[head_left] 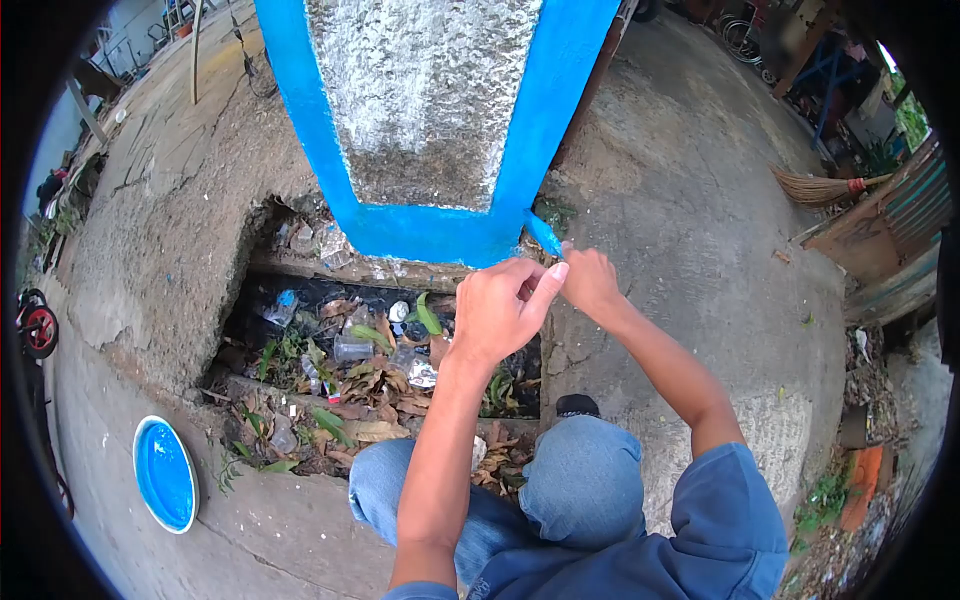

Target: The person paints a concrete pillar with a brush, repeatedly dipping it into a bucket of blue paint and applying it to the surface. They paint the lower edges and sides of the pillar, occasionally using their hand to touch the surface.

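My right hand (592,281) is closed round a paintbrush (543,232) coated in blue paint. The brush's tip meets the lower right corner of a pillar (420,110), which has a bright blue border (420,230) and a rough, weathered white-grey middle. My left hand (505,308) hovers over the ditch just left of the right hand. Its fingers are curled and its thumb sticks out, with nothing visible in the grip. Down to the left, a round tub (165,475) of blue paint stands on the concrete.
Below the pillar, a sunken ditch (360,350) holds dry leaves, plastic cups and other litter. Broken concrete edges surround it, close to my knees (585,475). A broom (825,187) lies at the right near rusty corrugated metal sheets (890,220). A red wheel (38,330) shows at far left.
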`<state>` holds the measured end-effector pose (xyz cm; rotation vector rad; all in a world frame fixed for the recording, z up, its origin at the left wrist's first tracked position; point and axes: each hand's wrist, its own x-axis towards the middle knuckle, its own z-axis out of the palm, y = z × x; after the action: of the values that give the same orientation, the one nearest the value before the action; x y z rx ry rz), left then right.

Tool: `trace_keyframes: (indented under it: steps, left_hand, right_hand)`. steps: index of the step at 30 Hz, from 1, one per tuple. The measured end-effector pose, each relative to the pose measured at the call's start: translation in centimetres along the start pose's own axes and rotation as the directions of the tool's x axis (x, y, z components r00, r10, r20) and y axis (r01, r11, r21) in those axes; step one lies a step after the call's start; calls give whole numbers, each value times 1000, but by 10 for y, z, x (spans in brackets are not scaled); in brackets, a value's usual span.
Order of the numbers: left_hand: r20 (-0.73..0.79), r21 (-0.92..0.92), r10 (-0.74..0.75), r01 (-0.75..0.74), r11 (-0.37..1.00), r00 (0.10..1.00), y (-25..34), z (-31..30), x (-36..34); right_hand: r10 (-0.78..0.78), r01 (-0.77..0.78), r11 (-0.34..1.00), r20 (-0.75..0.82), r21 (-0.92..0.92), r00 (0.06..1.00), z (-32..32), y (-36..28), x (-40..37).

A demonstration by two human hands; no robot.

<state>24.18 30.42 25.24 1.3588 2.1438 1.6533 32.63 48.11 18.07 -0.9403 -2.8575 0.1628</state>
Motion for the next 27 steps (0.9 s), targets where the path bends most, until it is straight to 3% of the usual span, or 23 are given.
trace_keyframes:
  steps: [2,4,5,7,8,9,10,11,13,16,18,21,23,27]
  left_hand:
    - [0,3,12,-12,1000,1000,3,-3,0]
    - [5,1,18,-18,1000,1000,2,-4,-1]
    - [4,4,13,-13,1000,1000,0,-3,-2]
    - [14,13,12,-12,1000,1000,-3,-2,-1]
    - [25,28,7,-7,1000,1000,-5,-1,-2]
    - [37,44,-2,1,999,999,-6,1,-4]
    - [50,51,-8,5,999,999,-5,4,-5]
    - [58,40,-12,10,999,998,-4,7,-5]
    - [72,37,-19,16,999,997,-4,13,-6]
    - [88,17,21,-22,1000,996,-6,21,-7]
    - [121,99,6,-18,995,993,-6,22,-8]
    - [140,116,-24,8,993,990,-9,22,-9]
    - [147,125,-23,5,992,989,-11,23,-9]
    - [152,123,-20,1,992,988,-11,25,-9]
  right_hand:
    - [6,-7,999,15,43,1000,8,2,-3]
    - [-3,42,960,-141,277,990,23,8,-12]
    - [0,39,960,-138,278,990,41,12,-19]
    - [206,-42,807,-214,589,955,72,14,-33]
    - [215,-49,801,-211,596,954,77,12,-37]
    - [352,-296,420,147,858,924,84,8,-42]
    - [303,-517,-57,508,854,806,88,1,-46]
    - [304,-522,-70,516,850,801,95,0,-45]
    - [97,-486,-451,582,749,807,111,-2,-34]
    - [135,-397,-509,526,764,840,134,-12,-12]
    - [163,-355,-524,501,774,850,138,-11,0]
    - [277,-429,-418,562,801,780,92,-19,8]
    - [222,-432,-327,513,840,829,72,-18,6]
    - [297,-282,-312,375,907,878,50,-29,-3]
